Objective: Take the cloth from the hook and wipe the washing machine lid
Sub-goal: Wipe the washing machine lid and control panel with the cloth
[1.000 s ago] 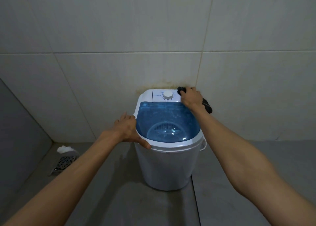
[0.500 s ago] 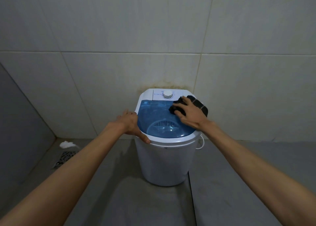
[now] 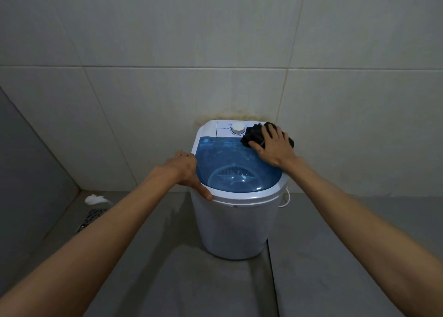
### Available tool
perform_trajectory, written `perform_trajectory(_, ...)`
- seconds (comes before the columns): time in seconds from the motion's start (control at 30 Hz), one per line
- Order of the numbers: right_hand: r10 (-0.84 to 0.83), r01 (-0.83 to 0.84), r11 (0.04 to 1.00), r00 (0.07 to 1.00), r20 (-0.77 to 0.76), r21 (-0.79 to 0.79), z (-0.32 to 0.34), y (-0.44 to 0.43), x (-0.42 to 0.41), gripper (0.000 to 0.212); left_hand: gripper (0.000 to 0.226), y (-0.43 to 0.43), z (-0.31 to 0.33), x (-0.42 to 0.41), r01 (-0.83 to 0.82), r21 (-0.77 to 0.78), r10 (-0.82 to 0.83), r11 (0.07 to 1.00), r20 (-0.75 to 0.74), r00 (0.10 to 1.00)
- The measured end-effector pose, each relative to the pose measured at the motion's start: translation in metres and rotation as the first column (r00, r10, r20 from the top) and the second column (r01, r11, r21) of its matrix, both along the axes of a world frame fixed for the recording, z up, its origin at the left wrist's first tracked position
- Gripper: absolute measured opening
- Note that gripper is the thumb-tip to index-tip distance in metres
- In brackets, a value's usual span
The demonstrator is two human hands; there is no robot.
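No text, brand, number or sign could be read anywhere in the frame. The only printing that showed was a short, faint bluish line on the white control panel (image 3: 226, 130) of the washing machine (image 3: 236, 223), just left of the round white dial (image 3: 238, 128), slightly above the frame's centre, and it was too small and blurred to make out. A tiny dark mark on the front of the white tub, just under the rim, was likewise too small to tell.
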State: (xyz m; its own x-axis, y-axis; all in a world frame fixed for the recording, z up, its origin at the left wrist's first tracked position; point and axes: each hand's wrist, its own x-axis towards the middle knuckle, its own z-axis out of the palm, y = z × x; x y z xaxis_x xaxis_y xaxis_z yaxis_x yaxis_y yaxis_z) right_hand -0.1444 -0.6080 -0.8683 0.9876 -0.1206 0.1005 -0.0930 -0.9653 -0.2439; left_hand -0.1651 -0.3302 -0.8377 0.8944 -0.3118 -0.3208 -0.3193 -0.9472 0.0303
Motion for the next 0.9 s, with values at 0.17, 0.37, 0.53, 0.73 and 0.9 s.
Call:
perform_trajectory(0.17, -0.142, 0.146, 0.988, 0.987, -0.071, 0.055, 0.009, 0.012, 0.023, 0.076, 0.135, 0.000, 0.000, 0.001, -0.003, -0.022, 0.003, 1.000, 0.002, 1.000)
perform_trajectory(0.37, -0.103, 0.102, 0.994, 0.994, -0.038, -0.029, -0.002, 0.023, -0.004, 0.077, 0.135, 0.003, -0.001, -0.007, -0.053, -0.072, 0.054, 0.996, 0.010, 0.999)
perform_trajectory(0.53, -0.037, 0.039, 0.999, 0.995, -0.091, 0.012, 0.001, 0.032, -0.030, 0.075, 0.131, 0.008, -0.001, -0.021, -0.080, -0.125, 0.086, 0.989, 0.040, 0.996)
perform_trajectory(0.73, 0.058, -0.060, 0.998, 0.996, 0.068, 0.023, 0.009, 0.039, -0.086, 0.055, 0.130, 0.013, -0.002, -0.047, -0.154, -0.132, 0.172, 0.979, 0.137, 0.976)
perform_trajectory(0.9, 0.026, -0.024, 0.998, 0.999, -0.036, 0.059, 0.033, 0.040, -0.123, 0.039, 0.136, 0.008, 0.001, -0.062, -0.117, -0.060, 0.122, 0.991, 0.087, 0.989)
